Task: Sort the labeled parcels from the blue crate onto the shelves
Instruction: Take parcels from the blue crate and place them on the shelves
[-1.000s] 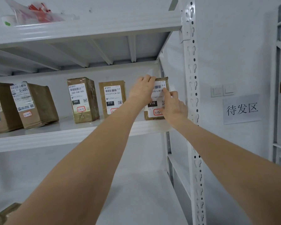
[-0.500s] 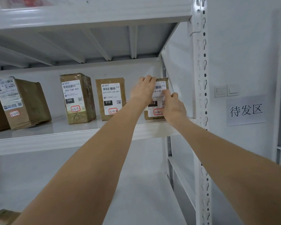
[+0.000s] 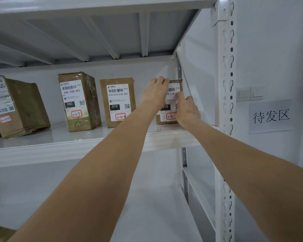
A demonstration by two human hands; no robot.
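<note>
A small brown parcel (image 3: 171, 111) with a white label marked 010 stands upright at the right end of the white shelf (image 3: 94, 137), close to the rack's back corner. My left hand (image 3: 156, 92) grips its top left edge with fingers curled over the top. My right hand (image 3: 186, 110) holds its right side, thumb on the label. Both hands cover much of the parcel. The blue crate is out of view.
Three more brown labelled parcels stand on the same shelf: one marked 010 (image 3: 118, 102), one marked 060 (image 3: 79, 101), a larger tilted one (image 3: 19, 107). The white upright post (image 3: 226, 84) stands to the right. A lower shelf (image 3: 147, 206) lies below.
The camera has shifted right and slightly down, so the shelf sits further left in view. Both hands stay on the rightmost parcel, which has hardly moved.
</note>
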